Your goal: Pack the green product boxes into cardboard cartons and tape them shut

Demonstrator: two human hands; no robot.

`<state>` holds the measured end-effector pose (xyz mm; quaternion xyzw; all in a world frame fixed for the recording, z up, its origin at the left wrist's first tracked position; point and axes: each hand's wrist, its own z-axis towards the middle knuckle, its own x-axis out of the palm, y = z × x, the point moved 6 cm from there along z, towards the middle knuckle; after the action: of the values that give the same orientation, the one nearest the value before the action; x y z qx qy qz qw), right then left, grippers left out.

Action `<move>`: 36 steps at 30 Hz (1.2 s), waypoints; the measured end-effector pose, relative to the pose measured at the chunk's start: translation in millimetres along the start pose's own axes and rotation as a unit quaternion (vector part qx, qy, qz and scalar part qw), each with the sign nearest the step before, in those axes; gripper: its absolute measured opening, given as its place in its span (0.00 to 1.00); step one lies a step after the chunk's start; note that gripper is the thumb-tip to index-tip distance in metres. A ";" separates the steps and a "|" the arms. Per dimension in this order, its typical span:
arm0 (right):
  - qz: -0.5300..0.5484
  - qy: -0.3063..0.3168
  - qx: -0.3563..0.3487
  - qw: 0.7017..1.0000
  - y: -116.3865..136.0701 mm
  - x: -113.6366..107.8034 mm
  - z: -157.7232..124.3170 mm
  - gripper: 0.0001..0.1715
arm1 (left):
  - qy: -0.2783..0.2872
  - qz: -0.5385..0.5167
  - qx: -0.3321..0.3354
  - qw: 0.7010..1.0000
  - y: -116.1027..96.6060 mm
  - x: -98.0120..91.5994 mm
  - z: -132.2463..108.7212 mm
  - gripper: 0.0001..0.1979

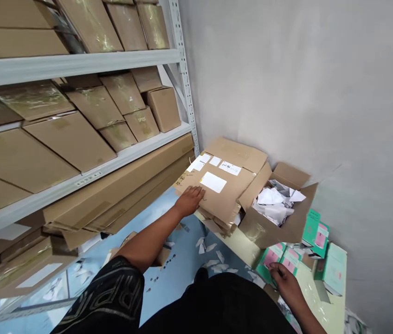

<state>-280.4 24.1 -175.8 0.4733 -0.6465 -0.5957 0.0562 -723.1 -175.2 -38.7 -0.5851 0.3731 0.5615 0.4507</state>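
My left hand (190, 202) lies flat on the near left part of a flattened cardboard box (233, 192), its fingers stretched out. White labels (213, 182) and handwritten marks show on that box, which lies on top of other cardboard. Over at the table's near side, my right hand (283, 279) has its fingers curled in beside green-and-pink boxes (291, 260). What those fingers hold, if anything, is too small to make out. Between the two hands stands an open carton (260, 229) with crumpled white paper (275, 204) in it.
A white metal shelf (137, 147) packed with taped cartons rises on the left. Long cardboard boxes (126, 190) lie below its middle shelf. Paper scraps (217, 264) litter the blue floor. More green boxes (331, 269) stand on the pale yellow table (309, 297), near a grey wall (297, 79).
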 end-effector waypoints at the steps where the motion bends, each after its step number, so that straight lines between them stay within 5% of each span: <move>1: -0.003 -0.006 0.007 1.000 2.7 10.7 -4.5 0.26 | -0.008 -0.011 0.019 1.000 2.7 -0.8 -1.9 0.37; 5: -0.030 -0.007 0.014 0.999 28.3 53.1 -18.9 0.25 | -0.053 -0.029 0.062 0.996 27.5 -34.2 -3.1 0.30; 10: -0.055 -0.004 -0.009 0.998 72.1 89.2 -28.8 0.23 | -0.220 -0.085 0.035 0.971 76.3 -121.9 1.7 0.22; 15: -0.074 0.019 -0.032 0.997 99.8 103.1 -42.3 0.23 | -0.415 -0.246 -0.080 0.873 106.9 -177.6 -26.8 0.18; 21: -0.092 -0.058 -0.029 0.994 112.0 75.5 -61.6 0.22 | -0.552 -0.362 -0.102 0.744 95.7 -211.5 -57.6 0.21; 25: -0.086 -0.090 -0.021 0.992 106.8 56.7 -83.1 0.23 | -0.592 -0.443 -0.078 0.669 70.8 -223.1 -54.1 0.22; 30: -0.052 -0.185 -0.015 0.981 80.0 16.5 -136.5 0.23 | -0.525 -0.600 0.030 0.602 5.3 -227.3 -36.4 0.20; 36: 0.025 -0.422 0.007 0.906 37.9 -106.5 -254.9 0.25 | -0.343 -0.695 0.093 0.625 -134.6 -211.3 -20.4 0.20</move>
<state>-80.7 -92.4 -19.9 0.1616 -0.6256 -0.7338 -0.2098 -608.8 -166.8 185.0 -0.3909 -0.2755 0.2036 0.8543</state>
